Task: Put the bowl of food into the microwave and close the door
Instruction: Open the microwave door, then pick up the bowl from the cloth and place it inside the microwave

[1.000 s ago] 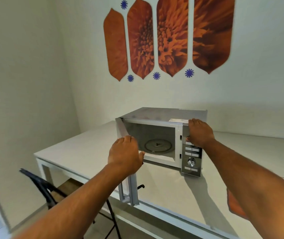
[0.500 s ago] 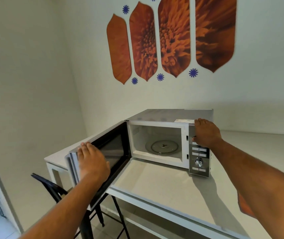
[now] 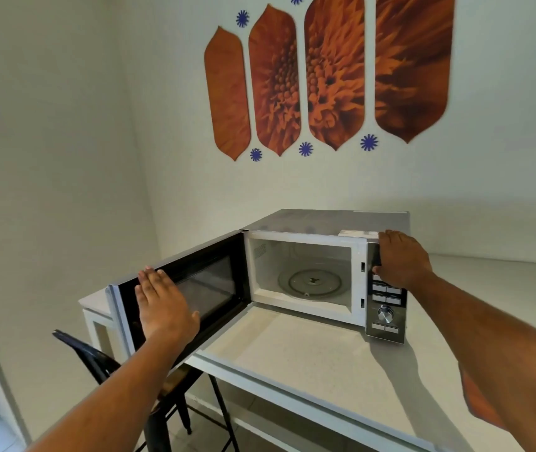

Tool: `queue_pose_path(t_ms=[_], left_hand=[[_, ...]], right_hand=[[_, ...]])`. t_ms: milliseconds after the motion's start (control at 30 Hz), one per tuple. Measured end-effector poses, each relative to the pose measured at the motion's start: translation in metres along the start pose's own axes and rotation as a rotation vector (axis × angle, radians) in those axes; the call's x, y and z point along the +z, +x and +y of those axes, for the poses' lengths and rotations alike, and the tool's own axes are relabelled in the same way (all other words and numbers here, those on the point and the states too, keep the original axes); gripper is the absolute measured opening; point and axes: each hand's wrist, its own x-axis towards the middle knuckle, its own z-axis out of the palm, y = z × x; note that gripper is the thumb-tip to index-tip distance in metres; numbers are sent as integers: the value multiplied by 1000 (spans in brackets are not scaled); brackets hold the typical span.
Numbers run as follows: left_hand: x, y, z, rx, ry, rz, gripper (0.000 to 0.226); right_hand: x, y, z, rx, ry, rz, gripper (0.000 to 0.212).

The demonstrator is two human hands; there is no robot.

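Note:
A silver microwave [image 3: 325, 220] stands on the white table [image 3: 309, 353] with its door [image 3: 214, 282] swung wide to the left. Inside, the white cavity holds only a glass turntable [image 3: 312, 282]. My left hand [image 3: 162, 305] lies flat with fingers spread against the inner face of the door. My right hand [image 3: 401, 259] grips the microwave's top right front corner, above the control panel [image 3: 387, 308]. An orange shape [image 3: 478, 402], maybe the bowl, shows at the right behind my right forearm, mostly hidden.
A black chair [image 3: 97, 357] stands under the table's left end, below the open door. Walls close in at the left and behind the microwave, with orange flower panels [image 3: 331, 73] hung above. Bare tabletop lies in front of the microwave.
The door went from half open to swung fully left, my left hand moving with it and now flat on its inner face. My right hand stayed on the microwave's corner.

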Motion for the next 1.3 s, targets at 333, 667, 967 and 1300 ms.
queue_pose_path(t_ms=[333,667,967,1300], left_hand=[[1,5,-4,20,2,-46,122],[-6,-1,-2,44,1,-32,116],[-21,-24,73,196,-151,40,114],[-56,-69,220,501,-364,233,101]], right_hand=[[3,3,0,-3,-1,6,90],[-6,-8,1,-6,157,-38,88],[-14,-50,26,-41,332,48,88],[-6,-92,99,54,363,140,78]])
